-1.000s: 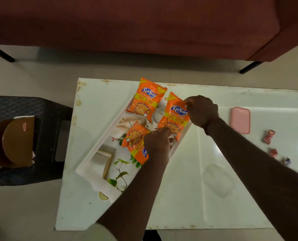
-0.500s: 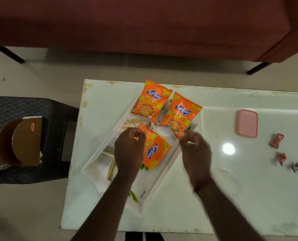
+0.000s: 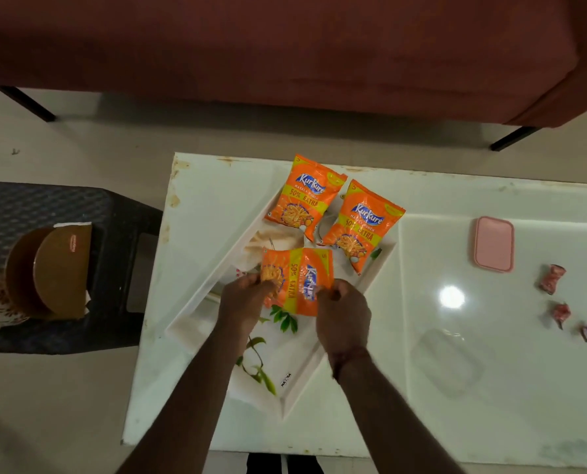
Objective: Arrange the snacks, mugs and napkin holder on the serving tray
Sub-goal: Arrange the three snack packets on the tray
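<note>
A white serving tray [image 3: 297, 381] with a leaf print lies at an angle on the white table. Two orange snack packets rest at its far end, one on the left [image 3: 304, 196] and one on the right [image 3: 362, 224]. A third orange snack packet [image 3: 297, 280] lies sideways over the tray's middle. My left hand [image 3: 242, 302] pinches its left edge and my right hand [image 3: 341, 314] pinches its right edge. No mug or napkin holder can be made out on the tray.
A pink lidded box [image 3: 493, 243] and three wrapped candies [image 3: 553, 278] lie on the table [image 3: 490, 388] to the right. A dark stool [image 3: 80, 217] on the left carries a brown holder [image 3: 51, 271]. A maroon sofa [image 3: 285, 46] runs along the far side.
My right hand came back from the far right packet and took the third packet's right edge. The third packet has turned sideways between both hands.
</note>
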### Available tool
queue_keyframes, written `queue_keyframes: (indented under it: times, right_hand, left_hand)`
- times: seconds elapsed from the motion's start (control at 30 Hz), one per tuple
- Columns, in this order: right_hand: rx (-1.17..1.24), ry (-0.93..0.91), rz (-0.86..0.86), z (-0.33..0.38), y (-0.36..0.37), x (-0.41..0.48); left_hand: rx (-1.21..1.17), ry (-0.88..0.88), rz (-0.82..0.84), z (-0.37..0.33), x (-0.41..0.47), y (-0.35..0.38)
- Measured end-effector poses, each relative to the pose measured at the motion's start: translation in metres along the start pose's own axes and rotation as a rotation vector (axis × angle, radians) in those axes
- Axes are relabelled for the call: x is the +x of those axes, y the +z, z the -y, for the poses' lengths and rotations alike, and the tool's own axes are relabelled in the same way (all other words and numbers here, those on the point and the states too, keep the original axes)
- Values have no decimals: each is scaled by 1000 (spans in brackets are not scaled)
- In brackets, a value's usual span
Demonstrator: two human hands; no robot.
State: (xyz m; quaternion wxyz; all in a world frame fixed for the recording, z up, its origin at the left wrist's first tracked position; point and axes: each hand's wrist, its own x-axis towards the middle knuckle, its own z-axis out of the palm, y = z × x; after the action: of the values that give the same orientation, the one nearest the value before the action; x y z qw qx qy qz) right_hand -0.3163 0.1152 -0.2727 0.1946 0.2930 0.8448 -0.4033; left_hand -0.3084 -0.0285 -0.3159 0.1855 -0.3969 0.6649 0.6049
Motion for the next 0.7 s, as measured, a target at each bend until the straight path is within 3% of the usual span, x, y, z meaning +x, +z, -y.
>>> queue_keyframes:
  times: [0.07, 0.2, 0.3, 0.47, 0.63, 0.7]
  right_hand:
    - [-88, -193, -39, 13, -20, 4]
    - [-270, -458, -58, 50, -47, 31]
    - [-514, -576, -56, 67, -46, 58]
    - [-800, -624, -105, 67, -35, 98]
    - [-663, -615, -175, 48, -26, 105]
    - [-559, -637, -236, 36, -28, 94]
  left_hand:
    - [-181, -151, 61, 3, -14, 2]
    - [-401, -228, 217, 4, -34, 24]
    - [-451, -232, 183, -2, -25, 45]
    - [-447, -222, 26, -7, 3, 72]
    - [-306, -174, -33, -4, 12, 71]
    - [44, -5, -89, 0, 5, 58]
